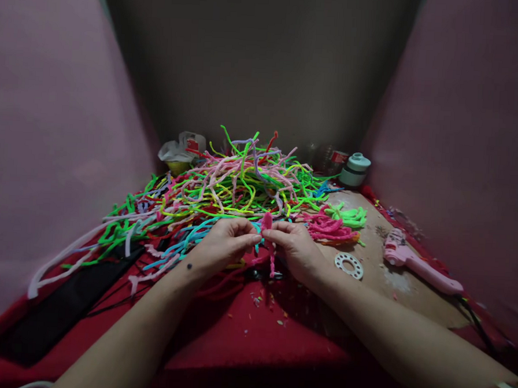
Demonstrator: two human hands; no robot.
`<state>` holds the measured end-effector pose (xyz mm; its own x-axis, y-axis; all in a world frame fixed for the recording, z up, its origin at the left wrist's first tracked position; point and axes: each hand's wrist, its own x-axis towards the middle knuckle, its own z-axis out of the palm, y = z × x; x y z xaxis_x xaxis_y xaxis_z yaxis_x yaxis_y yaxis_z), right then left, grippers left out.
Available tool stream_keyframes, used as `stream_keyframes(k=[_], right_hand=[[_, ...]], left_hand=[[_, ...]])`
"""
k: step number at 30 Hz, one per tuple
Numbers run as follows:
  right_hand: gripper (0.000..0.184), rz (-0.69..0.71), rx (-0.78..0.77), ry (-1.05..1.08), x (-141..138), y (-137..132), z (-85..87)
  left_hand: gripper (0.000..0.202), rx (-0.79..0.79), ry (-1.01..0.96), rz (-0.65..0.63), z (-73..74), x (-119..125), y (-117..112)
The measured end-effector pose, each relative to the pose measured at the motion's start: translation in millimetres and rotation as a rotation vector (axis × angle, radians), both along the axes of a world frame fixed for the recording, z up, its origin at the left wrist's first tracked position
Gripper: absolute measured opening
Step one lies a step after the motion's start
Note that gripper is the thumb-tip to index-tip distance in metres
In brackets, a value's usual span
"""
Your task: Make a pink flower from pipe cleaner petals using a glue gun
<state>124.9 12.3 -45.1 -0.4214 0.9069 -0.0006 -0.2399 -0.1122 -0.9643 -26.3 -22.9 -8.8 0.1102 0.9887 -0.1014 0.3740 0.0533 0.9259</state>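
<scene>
Pink pipe cleaner (267,221), both hands (229,240) (294,248) pinching, multicoloured heap (242,181) behind

A fuzzy pink pipe-cleaner piece (267,220) is held upright just below the centre of the frame, its rounded, thicker end raised, a thin crinkled strand (273,263) suspended beneath.

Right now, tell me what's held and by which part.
The left hand and right hand pinch a pink fuzzy piece just below its raised top.

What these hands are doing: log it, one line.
left hand: pinching pink fuzzy piece | right hand: pinching same piece | beyond: heap of multicoloured fuzzy stems | right side: pink glue gun, white ring
</scene>
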Motion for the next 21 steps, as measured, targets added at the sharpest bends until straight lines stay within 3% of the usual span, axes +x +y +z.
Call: stream_keyframes(k=[2,6,8,11,15,18,21], right_hand=[[0.015,-0.021,0.019,-0.021,-0.5,0.3,0.7],[0.017,-0.079,0.063,-0.056,-2.5,-0.9,1.1],[0.017,-0.078,0.026,-0.025,-3.5,-1.3,1.7],[0.021,-0.067,-0.094,0.108,-4.3,-0.5,4.1],[0.023,-0.112,-0.173,0.286,-3.1,3.0,6.6],[0.021,-0.09,-0.154,0.329,-2.1,4.4,5.3],[0.016,-0.039,-0.15,0.291,-2.1,3.3,3.1]], left_hand=[[0.027,0.127,0.122,0.009,-4.4,1.7,-1.2],[0.021,0.514,0.565,0.118,-17.1,8.9,-7.0],[0.018,0.605,0.662,0.152,-20.4,10.3,-9.3],[0.021,0.557,0.42,0.229,-17.2,6.5,-7.7],[0.021,0.284,-0.111,0.367,-8.0,0.5,0.3],[0.027,0.095,-0.275,0.243,-5.5,6.2,1.2],[0.028,0.024,-0.289,0.111,-5.4,16.3,-2.8]])
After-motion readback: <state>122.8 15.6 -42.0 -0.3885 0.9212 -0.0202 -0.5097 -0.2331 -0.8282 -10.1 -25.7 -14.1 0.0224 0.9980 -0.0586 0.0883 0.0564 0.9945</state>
